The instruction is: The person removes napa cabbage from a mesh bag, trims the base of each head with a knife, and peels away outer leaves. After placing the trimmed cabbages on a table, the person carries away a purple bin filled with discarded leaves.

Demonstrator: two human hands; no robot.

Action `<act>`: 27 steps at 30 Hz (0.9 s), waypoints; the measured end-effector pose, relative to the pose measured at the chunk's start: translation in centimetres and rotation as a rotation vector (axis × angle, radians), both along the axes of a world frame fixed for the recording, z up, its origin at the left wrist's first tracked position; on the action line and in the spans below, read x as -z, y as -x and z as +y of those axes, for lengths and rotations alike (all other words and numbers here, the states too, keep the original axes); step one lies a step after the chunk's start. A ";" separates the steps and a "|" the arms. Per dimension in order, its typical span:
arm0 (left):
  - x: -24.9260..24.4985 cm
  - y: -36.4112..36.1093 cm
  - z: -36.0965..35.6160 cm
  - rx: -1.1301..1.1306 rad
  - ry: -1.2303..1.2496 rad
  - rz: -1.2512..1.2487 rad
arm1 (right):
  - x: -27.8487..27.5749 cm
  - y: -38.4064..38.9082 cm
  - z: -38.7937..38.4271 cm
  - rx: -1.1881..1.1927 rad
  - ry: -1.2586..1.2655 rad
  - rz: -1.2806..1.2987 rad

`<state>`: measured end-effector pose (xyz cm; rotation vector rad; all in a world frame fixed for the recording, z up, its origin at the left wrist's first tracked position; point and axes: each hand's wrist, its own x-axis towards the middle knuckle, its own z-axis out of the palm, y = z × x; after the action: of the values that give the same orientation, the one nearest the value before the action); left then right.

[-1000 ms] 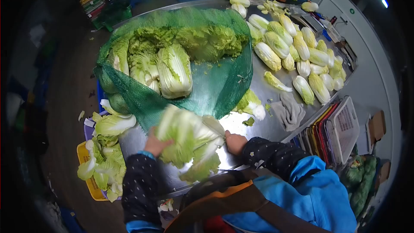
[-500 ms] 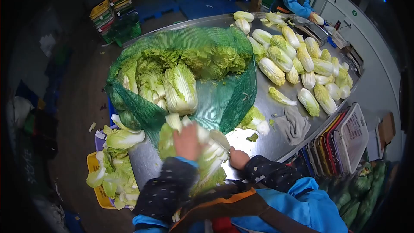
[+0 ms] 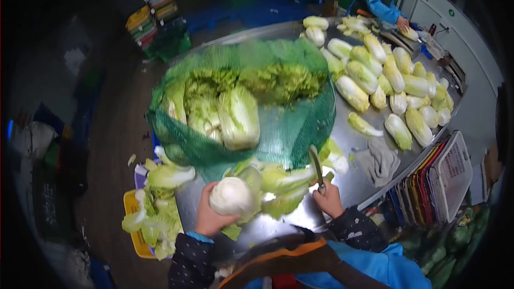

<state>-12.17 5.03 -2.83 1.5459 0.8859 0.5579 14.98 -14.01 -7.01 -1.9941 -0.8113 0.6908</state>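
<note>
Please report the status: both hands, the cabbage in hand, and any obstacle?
Left hand holds cabbage, white base showing. Right hand grips knife, blade clear of that base. Leaves between the hands.

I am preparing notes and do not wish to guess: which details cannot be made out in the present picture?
All in the head view:
- Knife handle: mostly covered by the right hand.
- Far side of the cabbage in the left hand: hidden by its pale base.
- Leaves deep in the green net bag: blurred.
- Bottom of the yellow basket: under loose leaves.
</note>
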 end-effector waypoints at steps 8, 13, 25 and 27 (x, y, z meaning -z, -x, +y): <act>0.5 -2.4 -7.5 -0.099 0.054 -0.161 | -2.8 9.5 5.6 -0.296 -0.279 0.338; 3.6 -3.8 -7.8 -0.367 0.239 -0.198 | -1.2 8.8 6.4 -0.192 -0.233 0.463; 2.2 -3.9 -9.0 -0.120 -0.653 0.278 | -0.7 7.3 9.3 -0.305 -0.056 0.197; 2.0 -3.9 -9.1 -0.078 -0.670 0.296 | -0.1 6.5 10.7 -0.310 -0.017 0.105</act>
<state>-8.29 -4.06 -4.85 2.2495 1.0459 0.7403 8.48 -3.34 -6.90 -1.8173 -1.0708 0.9541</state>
